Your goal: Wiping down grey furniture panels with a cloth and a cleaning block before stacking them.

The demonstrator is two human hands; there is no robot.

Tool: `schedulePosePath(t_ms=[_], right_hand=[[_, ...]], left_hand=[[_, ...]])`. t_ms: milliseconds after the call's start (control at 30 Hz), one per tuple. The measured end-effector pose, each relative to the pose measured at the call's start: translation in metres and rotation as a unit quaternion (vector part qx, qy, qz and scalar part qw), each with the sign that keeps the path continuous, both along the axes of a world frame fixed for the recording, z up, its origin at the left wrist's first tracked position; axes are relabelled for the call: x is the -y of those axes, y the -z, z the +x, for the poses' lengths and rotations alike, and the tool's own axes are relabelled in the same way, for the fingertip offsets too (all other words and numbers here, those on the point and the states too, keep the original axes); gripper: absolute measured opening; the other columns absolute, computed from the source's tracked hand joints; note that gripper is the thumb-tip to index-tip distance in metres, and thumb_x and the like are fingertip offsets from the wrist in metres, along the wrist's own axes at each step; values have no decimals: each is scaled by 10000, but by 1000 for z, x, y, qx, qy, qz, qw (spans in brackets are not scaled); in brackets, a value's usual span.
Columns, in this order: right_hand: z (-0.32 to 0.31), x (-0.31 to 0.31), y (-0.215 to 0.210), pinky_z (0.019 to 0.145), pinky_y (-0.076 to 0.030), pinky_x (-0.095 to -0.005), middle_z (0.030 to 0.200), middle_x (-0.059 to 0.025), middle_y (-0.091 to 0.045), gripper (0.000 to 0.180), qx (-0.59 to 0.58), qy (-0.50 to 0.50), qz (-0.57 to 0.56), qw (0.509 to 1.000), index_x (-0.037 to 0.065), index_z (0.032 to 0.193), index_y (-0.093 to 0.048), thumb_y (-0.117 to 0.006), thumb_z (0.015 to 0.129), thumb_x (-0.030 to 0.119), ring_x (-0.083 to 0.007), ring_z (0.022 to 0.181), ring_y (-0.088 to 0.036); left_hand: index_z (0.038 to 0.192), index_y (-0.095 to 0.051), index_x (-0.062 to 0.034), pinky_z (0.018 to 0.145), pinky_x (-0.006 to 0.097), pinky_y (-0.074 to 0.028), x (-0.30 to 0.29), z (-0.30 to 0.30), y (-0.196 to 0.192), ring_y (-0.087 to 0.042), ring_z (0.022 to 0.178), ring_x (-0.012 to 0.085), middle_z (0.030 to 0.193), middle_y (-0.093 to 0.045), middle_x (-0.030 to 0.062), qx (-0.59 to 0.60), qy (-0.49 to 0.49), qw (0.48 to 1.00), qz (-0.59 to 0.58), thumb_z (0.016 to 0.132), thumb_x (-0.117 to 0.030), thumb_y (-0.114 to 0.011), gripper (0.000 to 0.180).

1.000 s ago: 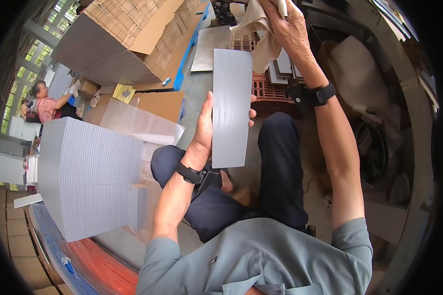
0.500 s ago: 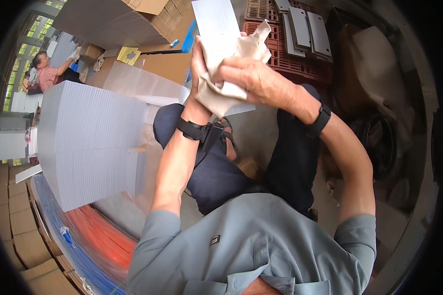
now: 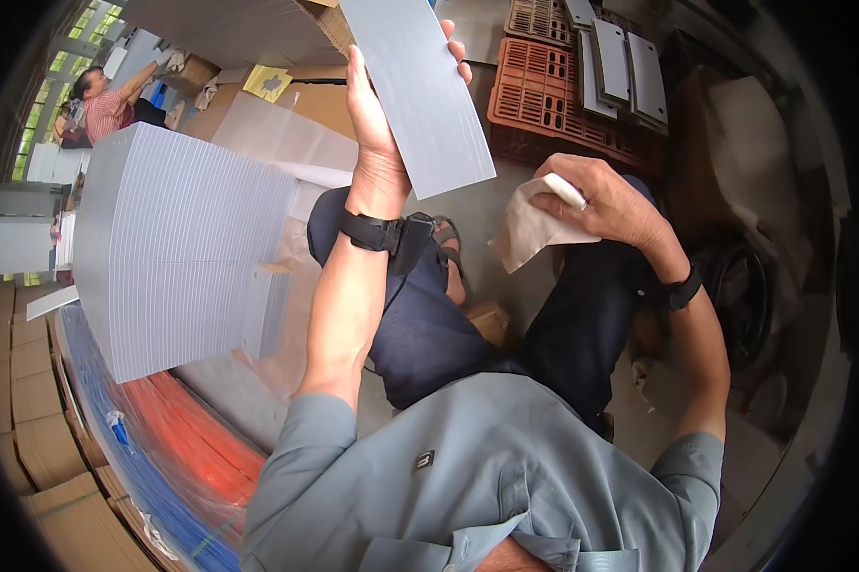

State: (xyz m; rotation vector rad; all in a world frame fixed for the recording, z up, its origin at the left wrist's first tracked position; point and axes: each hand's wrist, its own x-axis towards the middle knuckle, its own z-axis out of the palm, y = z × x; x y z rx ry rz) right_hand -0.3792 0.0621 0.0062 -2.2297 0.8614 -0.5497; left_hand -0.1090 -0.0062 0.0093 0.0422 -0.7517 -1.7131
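A long flat grey panel (image 3: 424,105) slants up out of the top of the picture, its lower end toward me. My left hand (image 3: 377,119) holds it from beneath, thumb along the left edge and fingertips showing past the right edge. Over my right knee, my right hand (image 3: 601,200) is closed on a crumpled cream cloth (image 3: 539,229), which hangs toward the left, apart from the panel. To the left stands a big stack of similar grey panels (image 3: 181,257), packed edge to edge.
Orange plastic crates (image 3: 544,95) at the upper right bear several light panels with holes (image 3: 629,71). Stacked cardboard (image 3: 53,419) and plastic-wrapped red and blue material (image 3: 196,429) lie at lower left. A person in a striped shirt (image 3: 105,110) works far left.
The cloth, which was wrapped over the panel with both hands on it, has come off. My right hand has carried it down and right, leaving the panel in my left hand.
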Motion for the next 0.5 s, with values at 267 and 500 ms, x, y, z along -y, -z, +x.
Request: schedulePosePath(t_ms=[267,500], right_hand=[[15,-4,2,825,-526,-341,965,-97,-686,212,99,119,135,979,29,1098,-659,-668,972,200,-183,898,-656],[40,-14,9,771,-508,-326,893,-75,-681,282,145,121,243,952,25,1057,-653,-663,971,294,-144,828,-625]], left_hand=[[1412,-436,27,936,453,-540,2,-3,-1,-596,1080,329,1365,-522,230,-26,7,999,33,1012,-554,-269,725],[1334,-472,41,887,447,-526,15,3,11,-604,1021,327,1256,-564,227,6,-69,997,47,995,-585,-250,745]])
